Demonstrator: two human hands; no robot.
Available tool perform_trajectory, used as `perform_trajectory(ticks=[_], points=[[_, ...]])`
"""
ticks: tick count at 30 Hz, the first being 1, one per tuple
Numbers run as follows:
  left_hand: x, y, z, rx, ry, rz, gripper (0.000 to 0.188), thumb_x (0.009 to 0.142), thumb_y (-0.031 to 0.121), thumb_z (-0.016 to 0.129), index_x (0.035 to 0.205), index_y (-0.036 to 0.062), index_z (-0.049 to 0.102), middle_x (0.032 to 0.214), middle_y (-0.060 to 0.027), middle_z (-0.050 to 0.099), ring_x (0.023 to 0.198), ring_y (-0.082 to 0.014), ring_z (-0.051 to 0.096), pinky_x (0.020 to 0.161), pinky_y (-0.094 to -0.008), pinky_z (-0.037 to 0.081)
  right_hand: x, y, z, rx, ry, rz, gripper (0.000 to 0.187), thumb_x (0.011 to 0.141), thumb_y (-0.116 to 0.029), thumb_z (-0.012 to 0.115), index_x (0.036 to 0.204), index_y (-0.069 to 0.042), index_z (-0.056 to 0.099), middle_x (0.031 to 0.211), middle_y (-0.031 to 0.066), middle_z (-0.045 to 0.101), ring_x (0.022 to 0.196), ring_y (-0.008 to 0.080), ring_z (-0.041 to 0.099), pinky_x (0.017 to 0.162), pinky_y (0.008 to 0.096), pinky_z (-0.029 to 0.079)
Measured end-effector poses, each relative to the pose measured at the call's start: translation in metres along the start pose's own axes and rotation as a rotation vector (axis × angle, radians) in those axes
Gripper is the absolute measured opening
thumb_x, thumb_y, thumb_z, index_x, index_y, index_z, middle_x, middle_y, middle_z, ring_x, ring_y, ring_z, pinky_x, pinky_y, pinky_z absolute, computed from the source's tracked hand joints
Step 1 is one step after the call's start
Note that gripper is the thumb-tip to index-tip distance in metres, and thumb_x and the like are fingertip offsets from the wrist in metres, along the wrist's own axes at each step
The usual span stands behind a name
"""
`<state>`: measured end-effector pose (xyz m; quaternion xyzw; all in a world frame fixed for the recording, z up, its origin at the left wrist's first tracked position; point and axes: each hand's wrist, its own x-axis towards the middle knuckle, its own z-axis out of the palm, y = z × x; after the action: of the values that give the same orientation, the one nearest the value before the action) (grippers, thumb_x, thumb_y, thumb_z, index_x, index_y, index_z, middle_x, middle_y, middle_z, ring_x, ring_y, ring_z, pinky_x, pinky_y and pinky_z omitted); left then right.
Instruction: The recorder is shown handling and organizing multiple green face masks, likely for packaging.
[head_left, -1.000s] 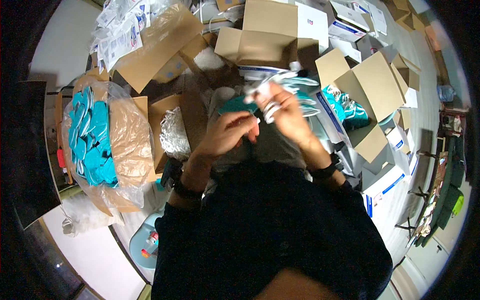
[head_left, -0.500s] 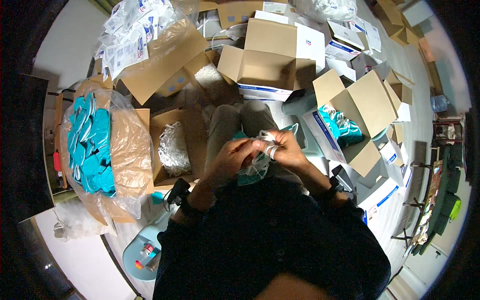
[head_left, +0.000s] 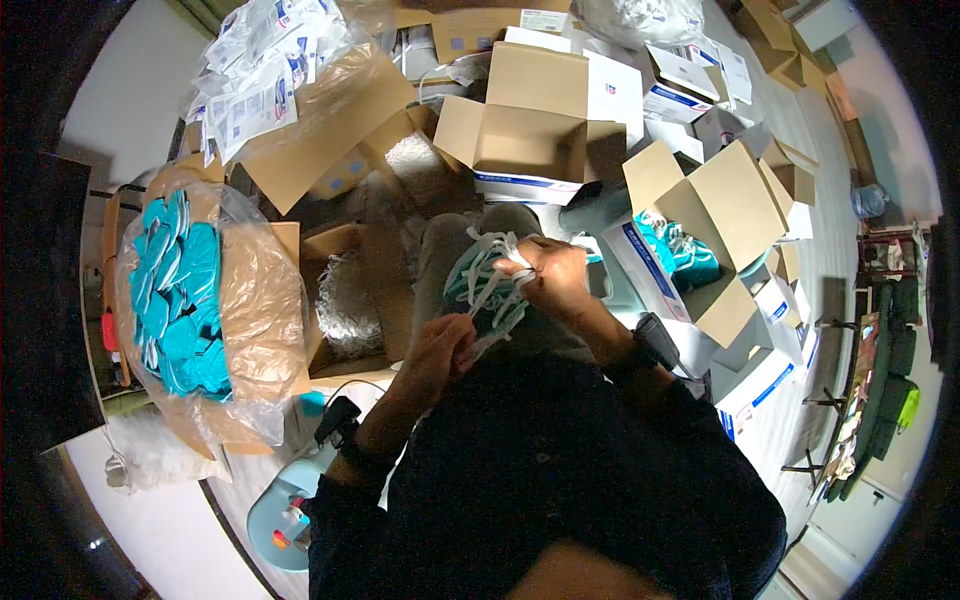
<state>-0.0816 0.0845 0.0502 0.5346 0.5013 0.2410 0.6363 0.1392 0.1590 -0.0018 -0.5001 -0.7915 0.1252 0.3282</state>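
A teal fabric piece with white straps (head_left: 463,283) lies over my lap. My right hand (head_left: 552,276) is closed round a bunch of its white straps and lifts them above the fabric. Lower and to the left, my left hand (head_left: 447,346) has its fingers pressed together at the end of a white strap that runs toward the right hand. The fingers of the left hand are partly hidden, and the fabric's full shape is covered by straps.
On the left, a plastic-lined carton (head_left: 262,310) holds many teal pieces. Next to it stands a box of white straps (head_left: 345,310). At the right, an open carton (head_left: 650,270) contains strapped teal pieces. An open box (head_left: 530,140) stands ahead; a blue stool (head_left: 265,510) with bottles is lower left.
My hands, together before, are now apart: the left came down and left, the right rose slightly with the straps. The bunch of straps has spread and more of it shows.
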Motion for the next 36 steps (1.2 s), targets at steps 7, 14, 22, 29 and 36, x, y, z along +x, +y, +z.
perform_trajectory(ticks=[7, 14, 22, 29, 36], points=[[-0.029, 0.031, -0.012, -0.29, 0.047, -0.258, 0.031, 0.097, 0.026, 0.043, 0.07, 0.0108, 0.046, 0.059, 0.0017, 0.041, 0.049, -0.0087, 0.038, 0.044, -0.0234, 0.029, 0.006, -0.009, 0.016, 0.081, -0.005, 0.051, 0.035, 0.078, -0.031, 0.072, 0.064, -0.005, 0.054, 0.061, 0.0126, 0.054, 0.053, 0.0303, 0.055, 0.048, 0.0368, 0.041], [-0.051, 0.002, -0.021, -0.165, 0.06, -0.039, 0.034, 0.098, 0.027, 0.041, 0.069, 0.0095, 0.046, 0.059, 0.0006, 0.041, 0.049, -0.0094, 0.04, 0.046, -0.0252, 0.034, -0.002, -0.015, 0.025, 0.185, -0.074, 0.184, 0.017, 0.08, -0.023, 0.071, 0.076, -0.007, 0.066, 0.067, 0.0088, 0.061, 0.059, 0.0232, 0.061, 0.053, 0.0324, 0.046], [-0.073, -0.003, -0.033, -0.28, -0.011, -0.278, 0.039, 0.1, 0.036, 0.039, 0.071, 0.0092, 0.047, 0.062, -0.0005, 0.045, 0.053, -0.0095, 0.044, 0.049, -0.0248, 0.037, -0.009, 0.007, 0.037, 0.046, -0.164, 0.216, 0.016, 0.079, -0.022, 0.071, 0.077, -0.006, 0.066, 0.069, 0.0098, 0.063, 0.058, 0.0238, 0.061, 0.053, 0.0324, 0.046], [-0.107, -0.01, -0.049, -0.116, -0.025, -0.312, 0.036, 0.098, 0.033, 0.041, 0.075, 0.0083, 0.05, 0.062, -0.0019, 0.047, 0.054, -0.0103, 0.045, 0.05, -0.0263, 0.038, -0.015, 0.063, 0.008, 0.047, -0.093, 0.407, 0.011, 0.08, -0.02, 0.067, 0.088, -0.014, 0.069, 0.079, 0.0132, 0.067, 0.068, 0.0278, 0.065, 0.062, 0.036, 0.051], [-0.027, -0.039, -0.052, -0.157, 0.002, -0.266, 0.032, 0.097, 0.026, 0.04, 0.097, 0.003, 0.062, 0.071, -0.0069, 0.06, 0.059, -0.0155, 0.056, 0.054, -0.0254, 0.045, 0.021, -0.044, -0.008, 0.842, -0.456, 0.348, 0.009, 0.085, -0.003, 0.057, 0.088, -0.001, 0.066, 0.078, 0.0014, 0.064, 0.073, 0.0077, 0.057, 0.064, 0.0246, 0.045]])
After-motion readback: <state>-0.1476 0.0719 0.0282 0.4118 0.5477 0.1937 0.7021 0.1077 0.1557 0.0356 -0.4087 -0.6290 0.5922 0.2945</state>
